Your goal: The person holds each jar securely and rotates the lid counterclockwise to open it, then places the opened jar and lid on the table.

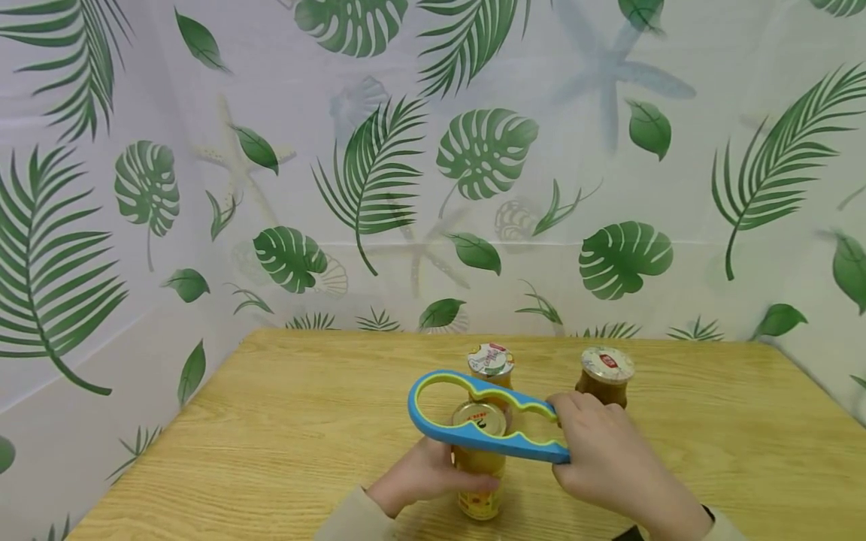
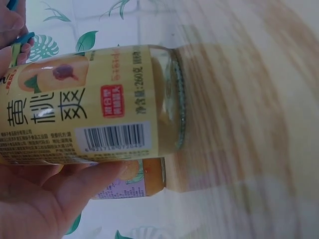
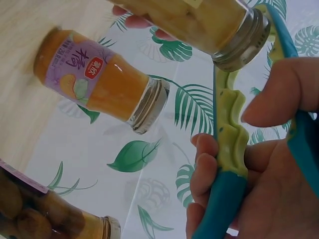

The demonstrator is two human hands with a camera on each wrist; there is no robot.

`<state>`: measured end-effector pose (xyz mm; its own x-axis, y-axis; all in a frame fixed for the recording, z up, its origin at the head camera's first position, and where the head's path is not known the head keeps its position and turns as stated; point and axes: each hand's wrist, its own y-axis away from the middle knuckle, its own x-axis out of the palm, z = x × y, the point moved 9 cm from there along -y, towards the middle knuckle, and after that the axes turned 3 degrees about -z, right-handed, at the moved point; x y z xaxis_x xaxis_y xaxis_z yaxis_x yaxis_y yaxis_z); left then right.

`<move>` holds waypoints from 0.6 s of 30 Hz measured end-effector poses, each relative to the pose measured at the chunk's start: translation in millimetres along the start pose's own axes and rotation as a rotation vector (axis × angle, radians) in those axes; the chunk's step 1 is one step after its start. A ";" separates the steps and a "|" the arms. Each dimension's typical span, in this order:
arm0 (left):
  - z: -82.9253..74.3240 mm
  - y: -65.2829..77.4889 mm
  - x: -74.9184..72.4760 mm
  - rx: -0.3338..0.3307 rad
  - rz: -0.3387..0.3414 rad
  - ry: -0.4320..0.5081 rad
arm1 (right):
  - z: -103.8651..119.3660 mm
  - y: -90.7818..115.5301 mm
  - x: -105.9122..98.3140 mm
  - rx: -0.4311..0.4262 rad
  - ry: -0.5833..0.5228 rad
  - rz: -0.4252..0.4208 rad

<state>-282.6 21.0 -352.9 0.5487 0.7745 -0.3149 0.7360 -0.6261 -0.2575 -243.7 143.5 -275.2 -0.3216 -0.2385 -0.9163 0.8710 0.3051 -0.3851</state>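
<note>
My left hand (image 1: 440,475) grips a glass jar (image 1: 480,502) of yellow peaches around its side, and the jar stands upright close over the table. Its yellow label with a barcode (image 2: 113,137) fills much of the left wrist view. In my right hand (image 1: 605,460) is a blue jar opener (image 1: 521,448), held by its handle end, with a wavy yellow-green lining (image 3: 230,129). The opener's wide loop overlaps the jar's metal lid (image 1: 476,413) in the head view. From the right wrist, the lid (image 3: 244,40) shows between the opener's two arms.
Behind the held jar stands an orange-filled jar (image 3: 94,79) with a purple label. A jar of dark round fruit (image 1: 602,387) is at the right, partly behind my right hand. The wooden table (image 1: 284,421) meets a leaf-patterned sheet (image 1: 399,293) at the back.
</note>
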 end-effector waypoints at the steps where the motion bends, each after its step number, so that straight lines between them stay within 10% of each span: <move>1: -0.3 0.0 0.0 0.007 0.002 0.001 | 0.5 -0.2 0.8 0.002 0.001 0.005; 11: -14.2 2.8 -0.7 0.057 -0.006 0.012 | 11.2 -3.9 5.5 -0.005 -0.004 0.033; 18: -26.0 6.7 -0.1 -0.033 -0.030 0.020 | 15.5 -5.1 8.3 -0.004 0.035 0.061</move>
<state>-267.5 19.0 -330.8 0.5340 0.7946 -0.2889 0.7645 -0.5998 -0.2362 -245.0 125.7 -279.2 -0.2805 -0.1868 -0.9415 0.8880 0.3218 -0.3284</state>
